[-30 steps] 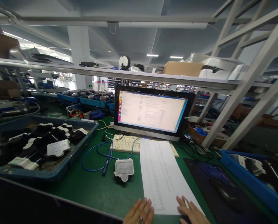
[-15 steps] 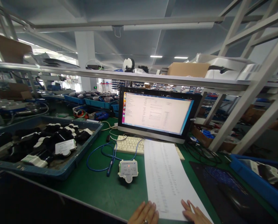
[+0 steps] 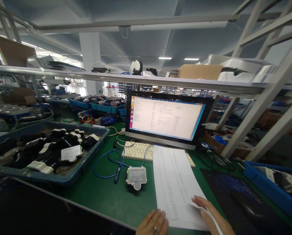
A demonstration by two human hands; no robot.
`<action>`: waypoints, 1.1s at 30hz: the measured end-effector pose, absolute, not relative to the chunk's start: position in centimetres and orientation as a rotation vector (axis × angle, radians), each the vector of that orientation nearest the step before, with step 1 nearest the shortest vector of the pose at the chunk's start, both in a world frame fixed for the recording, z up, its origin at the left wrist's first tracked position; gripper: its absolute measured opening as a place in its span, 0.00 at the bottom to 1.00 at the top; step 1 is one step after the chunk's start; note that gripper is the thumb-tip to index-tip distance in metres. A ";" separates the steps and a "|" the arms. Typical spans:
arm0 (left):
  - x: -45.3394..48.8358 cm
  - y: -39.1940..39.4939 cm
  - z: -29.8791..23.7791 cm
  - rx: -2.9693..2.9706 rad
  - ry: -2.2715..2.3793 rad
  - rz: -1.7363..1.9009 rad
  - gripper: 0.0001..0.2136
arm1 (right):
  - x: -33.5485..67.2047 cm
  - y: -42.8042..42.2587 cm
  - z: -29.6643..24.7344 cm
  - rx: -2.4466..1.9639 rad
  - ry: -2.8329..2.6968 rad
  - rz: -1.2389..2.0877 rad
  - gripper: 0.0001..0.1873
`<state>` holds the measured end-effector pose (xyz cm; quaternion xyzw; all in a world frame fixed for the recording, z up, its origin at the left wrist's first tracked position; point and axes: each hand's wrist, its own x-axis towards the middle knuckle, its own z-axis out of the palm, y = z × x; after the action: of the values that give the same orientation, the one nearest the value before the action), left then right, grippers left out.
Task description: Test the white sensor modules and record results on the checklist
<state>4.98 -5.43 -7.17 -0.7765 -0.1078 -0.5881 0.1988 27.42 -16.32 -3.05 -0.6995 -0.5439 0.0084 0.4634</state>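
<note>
A long printed paper sheet [image 3: 175, 182] lies on the green bench, running from the keyboard [image 3: 141, 151] toward me. My left hand [image 3: 153, 224] rests flat at the sheet's near left corner, fingers stretched out. My right hand [image 3: 213, 216] lies on the sheet's near right edge, fingers curled, with a thin white object under them that I cannot make out. A small white device [image 3: 136, 176] on a blue cable [image 3: 106, 163] sits left of the sheet. A lit monitor [image 3: 166, 118] stands behind the keyboard.
A blue tray [image 3: 87, 163] of black and white devices sits on the left. A dark mouse pad [image 3: 234, 195] lies on the right, beside another blue bin [image 3: 260, 182]. A shelf [image 3: 146, 79] with a cardboard box [image 3: 199, 71] spans overhead. More blue trays stand at the back.
My right hand has moved up onto the sheet's right edge and curled its fingers. The view has shifted slightly left and down. My left hand stays at the near corner.
</note>
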 end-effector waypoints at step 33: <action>1.5 -7.3 -3.9 -2.683 -0.323 -1.134 0.19 | 26.8 -11.1 -1.2 -1.777 -0.824 0.236 0.12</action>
<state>1.52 -7.26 -3.93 -0.9105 -0.1096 -0.3847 0.1051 26.81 -11.14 -1.22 -0.7513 -0.3485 0.0997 0.5516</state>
